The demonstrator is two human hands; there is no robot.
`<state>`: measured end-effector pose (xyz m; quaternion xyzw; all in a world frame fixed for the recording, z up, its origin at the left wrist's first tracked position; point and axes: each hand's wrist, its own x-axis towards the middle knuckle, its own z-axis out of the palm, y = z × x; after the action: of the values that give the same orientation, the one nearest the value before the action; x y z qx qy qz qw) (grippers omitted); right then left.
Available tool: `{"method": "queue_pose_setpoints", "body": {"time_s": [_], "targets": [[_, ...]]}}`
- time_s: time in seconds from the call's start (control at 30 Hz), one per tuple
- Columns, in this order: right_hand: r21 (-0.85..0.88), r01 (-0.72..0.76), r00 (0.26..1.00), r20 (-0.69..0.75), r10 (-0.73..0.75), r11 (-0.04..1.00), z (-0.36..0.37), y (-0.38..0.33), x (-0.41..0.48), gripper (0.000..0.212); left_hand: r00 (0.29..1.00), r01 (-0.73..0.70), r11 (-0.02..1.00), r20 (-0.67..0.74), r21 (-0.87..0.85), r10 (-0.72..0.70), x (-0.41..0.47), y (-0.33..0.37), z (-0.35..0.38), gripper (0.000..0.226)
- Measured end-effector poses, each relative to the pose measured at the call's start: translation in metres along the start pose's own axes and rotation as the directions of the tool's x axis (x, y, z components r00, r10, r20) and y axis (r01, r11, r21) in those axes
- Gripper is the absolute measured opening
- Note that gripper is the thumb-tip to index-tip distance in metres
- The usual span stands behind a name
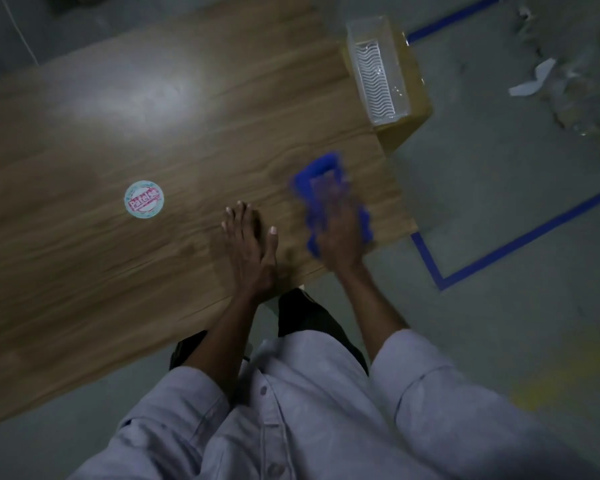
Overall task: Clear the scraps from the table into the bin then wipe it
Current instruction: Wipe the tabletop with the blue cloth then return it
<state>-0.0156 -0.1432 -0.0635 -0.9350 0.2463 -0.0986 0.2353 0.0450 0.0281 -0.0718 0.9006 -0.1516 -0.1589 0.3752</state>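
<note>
A blue cloth [321,176] lies on the wooden table [153,133] near its right end, blurred by motion. My right hand [338,233] presses on it with the palm down and fingers over the cloth. My left hand [252,247] rests flat on the table just left of it, fingers together, holding nothing. A clear plastic bin [378,69] with a ribbed bottom sits past the table's right end on a yellowish box [414,109]; no scraps show inside it.
A round sticker [143,199] with red lettering is on the tabletop to the left. Blue tape lines [513,242] mark the grey floor at the right. Paper scraps [534,79] and debris litter the floor at the far right.
</note>
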Motion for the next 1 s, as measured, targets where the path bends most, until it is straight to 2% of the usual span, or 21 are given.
{"method": "queue_pose_setpoints", "body": {"time_s": [0.07,0.1,0.2,0.33,0.53,0.67,0.7,0.73,0.77,0.8,0.83,0.87,1.0], "targets": [[0.035,0.246,0.932,0.265,-0.246,0.969,0.026,-0.042,-0.015,0.065,0.999,0.039,0.998,-0.031,-0.038,-0.04,0.004,0.002,0.0,0.072],[0.02,0.293,0.905,0.317,-0.284,0.956,0.036,-0.049,-0.015,0.065,0.997,0.05,0.998,-0.048,-0.043,-0.053,0.007,0.002,0.0,0.073],[-0.019,0.29,0.905,0.33,-0.268,0.957,0.049,-0.043,0.018,0.061,0.997,0.034,0.999,-0.064,-0.026,-0.035,0.029,-0.001,-0.003,0.074],[-0.062,0.351,0.903,0.286,-0.32,0.934,0.053,-0.026,0.079,0.062,0.998,-0.022,1.0,-0.059,0.005,0.023,0.07,-0.003,0.001,0.075],[-0.176,0.218,0.968,0.166,-0.19,0.96,0.057,0.004,0.18,0.062,0.988,-0.124,0.989,-0.085,0.077,0.131,0.114,-0.009,0.004,0.071],[-0.212,-0.11,0.992,0.035,0.12,0.971,0.048,0.01,0.244,0.064,0.982,-0.155,0.988,-0.109,0.007,0.155,0.141,-0.012,-0.003,0.072],[-0.209,-0.106,0.992,0.038,0.116,0.972,0.051,-0.004,0.247,0.064,0.982,-0.146,0.989,-0.122,-0.021,0.143,0.148,-0.013,-0.007,0.073],[-0.18,0.01,0.996,0.091,0.007,0.984,0.059,-0.022,0.246,0.064,0.982,-0.133,0.99,-0.14,-0.052,0.124,0.158,-0.014,-0.013,0.073],[-0.126,0.198,0.967,0.187,-0.172,0.972,0.071,-0.043,0.235,0.063,0.981,-0.116,0.99,-0.163,-0.078,0.102,0.167,-0.015,-0.019,0.074],[-0.068,0.39,0.888,0.291,-0.356,0.918,0.086,-0.066,0.223,0.063,0.978,-0.099,0.99,-0.196,-0.103,0.078,0.179,-0.017,-0.025,0.074],[-0.022,0.513,0.802,0.368,-0.47,0.858,0.097,-0.085,0.211,0.064,0.971,-0.088,0.989,-0.232,-0.116,0.059,0.19,-0.018,-0.031,0.073],[-0.009,0.554,0.764,0.401,-0.505,0.832,0.104,-0.096,0.206,0.064,0.965,-0.084,0.99,-0.258,-0.112,0.053,0.201,-0.021,-0.037,0.073],[-0.051,0.48,0.834,0.336,-0.437,0.876,0.115,-0.098,0.264,0.066,0.967,-0.127,0.991,-0.225,-0.035,0.116,0.254,-0.026,-0.049,0.074]]}}
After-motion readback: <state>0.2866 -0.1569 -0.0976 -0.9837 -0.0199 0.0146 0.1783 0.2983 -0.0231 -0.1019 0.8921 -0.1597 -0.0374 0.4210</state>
